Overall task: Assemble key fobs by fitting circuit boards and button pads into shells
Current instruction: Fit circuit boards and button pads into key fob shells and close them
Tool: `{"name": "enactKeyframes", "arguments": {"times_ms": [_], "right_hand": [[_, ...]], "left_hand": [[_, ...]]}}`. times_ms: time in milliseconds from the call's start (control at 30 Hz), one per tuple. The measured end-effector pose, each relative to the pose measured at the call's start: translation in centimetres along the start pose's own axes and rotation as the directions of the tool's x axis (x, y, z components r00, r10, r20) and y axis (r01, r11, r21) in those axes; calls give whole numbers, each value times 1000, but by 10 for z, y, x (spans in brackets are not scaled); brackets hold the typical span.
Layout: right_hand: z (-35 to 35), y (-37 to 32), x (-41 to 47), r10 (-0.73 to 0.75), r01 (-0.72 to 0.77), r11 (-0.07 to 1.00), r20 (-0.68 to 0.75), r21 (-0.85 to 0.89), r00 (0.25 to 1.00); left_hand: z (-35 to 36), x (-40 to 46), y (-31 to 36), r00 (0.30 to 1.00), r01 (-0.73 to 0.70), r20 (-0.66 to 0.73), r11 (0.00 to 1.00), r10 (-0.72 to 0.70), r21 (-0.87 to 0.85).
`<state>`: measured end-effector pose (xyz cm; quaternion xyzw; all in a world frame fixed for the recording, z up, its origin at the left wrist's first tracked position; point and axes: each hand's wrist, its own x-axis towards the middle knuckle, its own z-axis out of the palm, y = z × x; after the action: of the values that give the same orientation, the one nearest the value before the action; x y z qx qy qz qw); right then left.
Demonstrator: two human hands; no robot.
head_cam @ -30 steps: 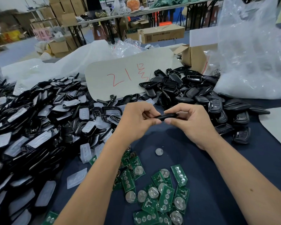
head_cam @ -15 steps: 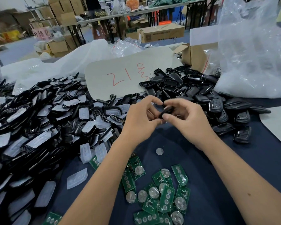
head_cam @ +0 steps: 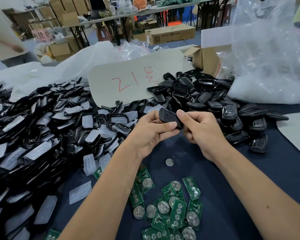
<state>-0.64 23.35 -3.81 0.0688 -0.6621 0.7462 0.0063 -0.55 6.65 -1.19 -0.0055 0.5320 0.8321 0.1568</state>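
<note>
1. The fob (head_cam: 170,118) now stands tilted with its button face turned up toward the person; a second ago it lay edge-on and flat between the two hands, and half a second ago it was mid-turn, so it has been rotated for a look at the front

2. The left hand (head_cam: 152,130) pinches the fob's lower end, thumb lying across the near edge and fingers curled behind it; the right hand (head_cam: 201,134) pinches the upper right edge, with one fingertip raised just above the shell and the rest curled beneath

3. Both hands have lifted a little and closed in, and the fob sits between them, held clear of the cloth (head_cam: 249,196)

4. To my eye the two halves look closed with no gap showing along the visible edge, though the far side is hidden by the fingers; I take this as one unit snapped together and now being checked

5. Below the grip lie the boards (head_cam: 173,210), green with coin cells on them, and a loose cell (head_cam: 169,162) just under the wrists, all where they lay before

6. Left of the grip is the heap of shells and pads (head_cam: 42,135); beyond and right of it is the pile of finished fobs (head_cam: 232,115), where this one most likely goes next

7. If so, the next cycle starts with a shell from the left and a board from below
</note>
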Motion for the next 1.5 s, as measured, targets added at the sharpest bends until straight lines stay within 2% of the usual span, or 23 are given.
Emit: {"name": "enactKeyframes", "arguments": {"times_ms": [400, 533, 667, 833, 1033, 1200, 1400, 1500], "right_hand": [[5, -5, -3, 31, -28, 989, -20, 143, 999], [5, -6, -4, 3, 8, 991, -76, 137, 997], [2, -3, -4, -25, 36, 996, -121, 87, 992], [-2, -2, -5, -200, 196, 977, -51, -86, 978], [-6, -9, -5, -353, 359, 923, 62, -139, 933], [-6, -10, -8, -288, 291, 955, 49, -63, 956], [0, -14, -10, -113, 101, 968, 37, 231, 993], [0, -14, -9, -44, 30, 952, 39, 304, 998]], "left_hand": [[-2, 0, -1, 999, -13, 41, 1000, 14, -27], [-2, 2, -2, 999, -17, 31, 1000, 17, 9], [-6, 3, 1, 998, -18, 53, 999, 19, -29], [-19, 4, 6, 990, -104, 92, 994, 107, -35], [-28, 0, 11, 975, -132, 169, 988, 143, -76], [-27, 0, 10, 971, -116, 200, 990, 130, -79], [-23, 0, 8, 968, -141, 204, 989, 147, -44], [-17, 1, 6, 969, -185, 161, 982, 186, -27]]}}
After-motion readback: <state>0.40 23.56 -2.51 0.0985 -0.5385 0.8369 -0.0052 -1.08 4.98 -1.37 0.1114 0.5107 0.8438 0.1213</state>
